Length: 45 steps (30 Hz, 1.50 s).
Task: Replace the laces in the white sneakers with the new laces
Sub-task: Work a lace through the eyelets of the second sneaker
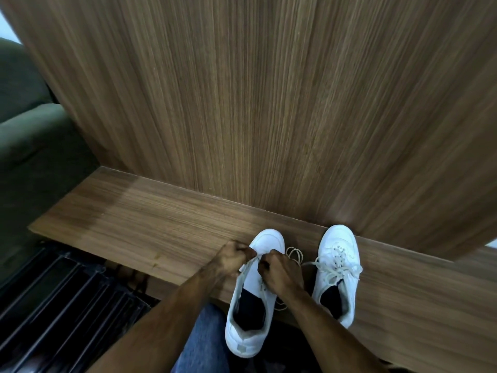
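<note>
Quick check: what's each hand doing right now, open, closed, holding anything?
Left hand: closed, pinching the lace at the left sneaker.
Right hand: closed on the same lace over that sneaker.

We see brown wood-grain veneer on the ledge [139, 227], matt and smooth, with fine streaks running along its length; a paler, slightly shinier band crosses it toward nine o'clock. The upright panel [269, 103] at twelve o'clock wears the same streaked veneer, also matt. Both white sneakers look like smooth leather or a leather-like material with a soft sheen: the left sneaker [269, 240] and the right sneaker [339, 239]. Their linings are dark cloth. The laces [334, 270] on the right sneaker are off-white woven cord. At six o'clock we make out blue denim [204, 340]. At nine o'clock sits dull green upholstery [29, 135].
</note>
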{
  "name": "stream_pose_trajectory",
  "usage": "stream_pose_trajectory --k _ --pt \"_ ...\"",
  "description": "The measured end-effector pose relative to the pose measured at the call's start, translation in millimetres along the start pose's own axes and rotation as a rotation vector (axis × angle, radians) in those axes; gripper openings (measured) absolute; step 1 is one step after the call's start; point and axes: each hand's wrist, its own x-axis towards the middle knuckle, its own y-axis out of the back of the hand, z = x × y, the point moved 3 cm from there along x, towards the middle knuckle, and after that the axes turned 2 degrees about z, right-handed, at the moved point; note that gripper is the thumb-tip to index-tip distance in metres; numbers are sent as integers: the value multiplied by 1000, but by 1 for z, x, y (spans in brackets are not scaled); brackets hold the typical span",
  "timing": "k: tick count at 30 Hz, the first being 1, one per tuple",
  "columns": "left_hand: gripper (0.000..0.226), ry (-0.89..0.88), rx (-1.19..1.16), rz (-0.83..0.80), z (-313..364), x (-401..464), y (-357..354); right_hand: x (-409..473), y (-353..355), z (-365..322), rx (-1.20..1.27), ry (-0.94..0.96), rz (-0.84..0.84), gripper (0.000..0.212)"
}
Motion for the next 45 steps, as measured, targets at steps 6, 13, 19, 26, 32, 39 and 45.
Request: stream_pose_trajectory --k 6,13,19,26,32,39,45 --pt "14 4 70 39 -2 10 -6 -2 -3 2 44 -27 29 28" --pt "14 1 5 53 -3 3 -7 2 -7 3 72 -49 27 25" --pt "27 -5 -26 41 1 3 -7 5 -10 9 175 -67 -7 23" --pt "30 -5 116 144 15 11 -6 -1 -5 14 287 -93 -10 18" --pt "33 79 -382 203 48 7 8 -7 4 23 232 -184 -43 37" --pt "22 -22 -946 418 119 9 70 -11 11 17 209 -252 -28 34" --pt "7 -6 -887 483 89 9 47 -14 12 14 187 -232 -3 40"
